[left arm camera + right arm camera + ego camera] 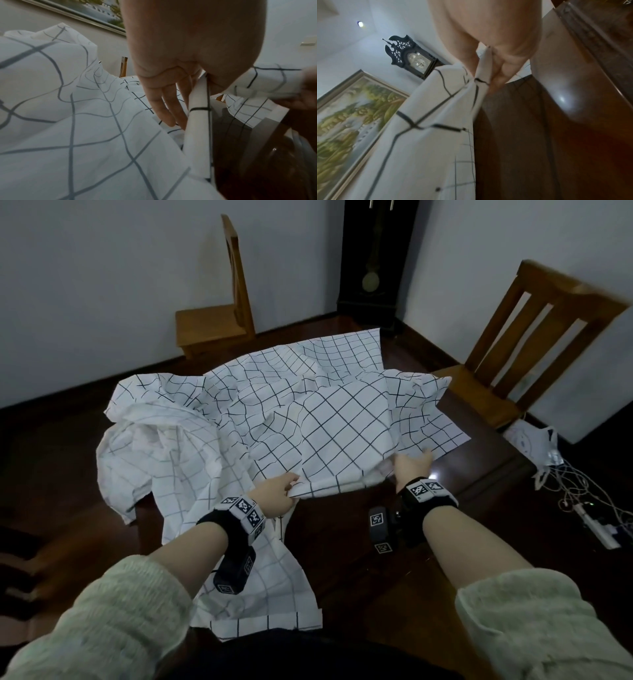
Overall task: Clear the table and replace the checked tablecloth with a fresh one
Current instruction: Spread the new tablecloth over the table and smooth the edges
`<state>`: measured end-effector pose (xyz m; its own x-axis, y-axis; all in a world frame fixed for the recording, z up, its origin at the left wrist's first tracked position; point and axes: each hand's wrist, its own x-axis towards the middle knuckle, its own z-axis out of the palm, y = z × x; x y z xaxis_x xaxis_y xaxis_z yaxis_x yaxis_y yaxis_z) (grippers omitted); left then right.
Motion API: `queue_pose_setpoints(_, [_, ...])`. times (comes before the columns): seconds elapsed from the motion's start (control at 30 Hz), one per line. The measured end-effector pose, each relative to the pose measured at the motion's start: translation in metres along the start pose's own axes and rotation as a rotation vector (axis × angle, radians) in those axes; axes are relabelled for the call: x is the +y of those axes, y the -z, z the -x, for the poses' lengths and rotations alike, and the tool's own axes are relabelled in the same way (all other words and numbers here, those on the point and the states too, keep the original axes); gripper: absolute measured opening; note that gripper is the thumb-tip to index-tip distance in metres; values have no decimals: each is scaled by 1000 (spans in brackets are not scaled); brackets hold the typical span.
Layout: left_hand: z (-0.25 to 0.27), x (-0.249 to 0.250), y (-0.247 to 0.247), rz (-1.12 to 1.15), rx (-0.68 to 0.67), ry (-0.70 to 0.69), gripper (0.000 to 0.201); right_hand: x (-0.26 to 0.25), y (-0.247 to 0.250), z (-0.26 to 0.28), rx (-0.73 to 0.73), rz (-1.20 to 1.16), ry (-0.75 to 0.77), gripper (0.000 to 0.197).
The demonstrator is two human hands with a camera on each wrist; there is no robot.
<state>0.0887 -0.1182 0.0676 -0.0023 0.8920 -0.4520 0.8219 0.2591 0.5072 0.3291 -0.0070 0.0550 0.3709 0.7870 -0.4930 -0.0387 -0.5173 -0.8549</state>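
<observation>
The white checked tablecloth point(308, 405) lies crumpled and half pulled up on the dark wooden table point(479, 460), one corner hanging over the near edge. My left hand point(279, 491) pinches the cloth's near hem. The left wrist view shows my left hand point(180, 94) with thumb and fingers closed on that hem of the tablecloth point(68, 121). My right hand point(412, 462) grips the same edge further right, lifting it off the wood. In the right wrist view my right hand point(488, 60) pinches a fold of the tablecloth point(428, 121) above the bare table point(539, 135).
A wooden chair point(534, 337) stands at the table's right side and another chair point(219, 313) by the far wall. A dark grandfather clock point(373, 261) fills the corner. Cables and a power strip point(589, 518) lie on the floor at right, near a white bag point(534, 440).
</observation>
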Motion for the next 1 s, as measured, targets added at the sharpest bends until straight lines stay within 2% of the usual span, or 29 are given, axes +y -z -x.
queue_pose_setpoints(0.07, [3, 3, -3, -3, -19, -46, 58, -7, 15, -7, 90, -17, 129, 66])
queue_pose_setpoints(0.13, [3, 7, -9, -17, -52, -62, 64, -8, 35, -16, 167, 30, 178, 57])
queue_pose_setpoints(0.27, [1, 11, -28, -123, -155, -49, 73, 2, 86, -28, 263, 197, 145, 41])
queue_pose_setpoints(0.33, [-1, 6, -39, -177, -197, -46, 77, 9, 106, -29, 364, 294, 116, 33])
queue_pose_setpoints(0.43, [-2, -8, -53, -204, -203, 12, 74, 25, 130, -32, 445, 427, 54, 31])
queue_pose_setpoints(0.57, [2, -21, -60, -214, -221, 89, 57, 43, 135, -28, 344, 743, -124, 44])
queue_pose_setpoints(0.67, [9, -26, -60, -229, -157, 69, 47, 48, 117, -16, 299, 881, -108, 62])
queue_pose_setpoints(0.73, [13, -30, -59, -202, -61, 34, 42, 45, 101, -4, 254, 1004, -24, 69])
queue_pose_setpoints(0.8, [15, -34, -58, -218, 29, 0, 40, 46, 78, 4, 100, 1049, 93, 68])
queue_pose_setpoints(0.83, [17, -35, -58, -272, 37, 3, 40, 48, 67, 7, -1, 1046, 167, 62])
queue_pose_setpoints(0.93, [31, -39, -59, -645, -103, 15, 42, 62, 30, 27, -307, 1033, 407, 35])
queue_pose_setpoints(1.0, [47, -46, -61, -845, -140, -70, 41, 71, 7, 47, -461, 1015, 476, 27])
